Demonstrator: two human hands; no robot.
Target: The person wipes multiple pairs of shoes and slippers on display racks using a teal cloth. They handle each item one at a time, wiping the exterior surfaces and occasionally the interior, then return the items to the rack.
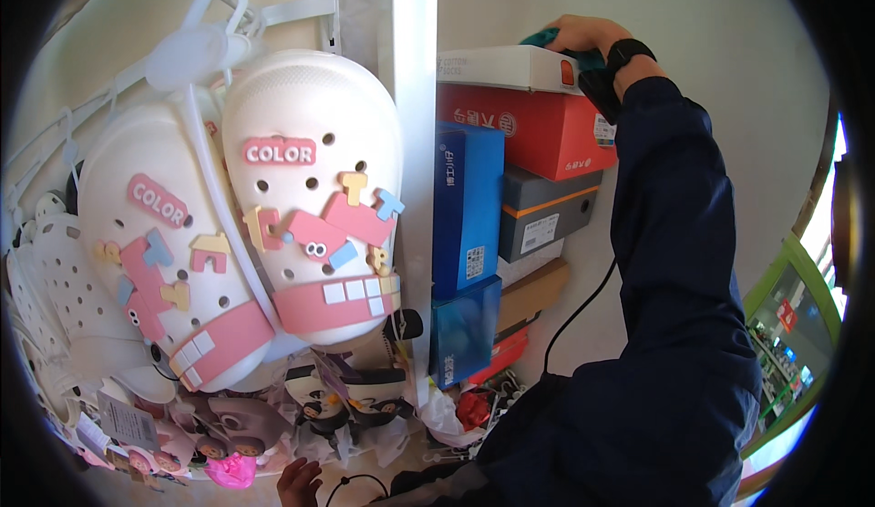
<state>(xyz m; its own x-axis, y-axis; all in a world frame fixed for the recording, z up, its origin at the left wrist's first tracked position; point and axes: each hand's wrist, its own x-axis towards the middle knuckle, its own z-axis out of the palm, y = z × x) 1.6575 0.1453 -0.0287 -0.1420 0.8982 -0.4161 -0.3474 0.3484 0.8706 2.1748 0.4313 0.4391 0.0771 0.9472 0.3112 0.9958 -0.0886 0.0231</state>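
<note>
My right hand (586, 34) reaches up to the top of a stack of boxes and grips a dark teal cloth (541, 38) on a white sock box (502, 68). A dark band circles that wrist, and a black device (600, 93) is beside it. The white box lies on a red shoe box (526, 124), above a grey shoe box (552, 209). Low in the picture, my left hand (299, 483) has its fingers spread a little, with nothing seen in it; its lower part is cut off by the picture's edge.
White clogs (311, 110) with pink charms hang on plastic hangers at the left. A white metal post (413, 165) stands between them and blue boxes (468, 213). More footwear hangs below, near a pink plastic bag (231, 469). A black cable (577, 315) runs down beside my right arm.
</note>
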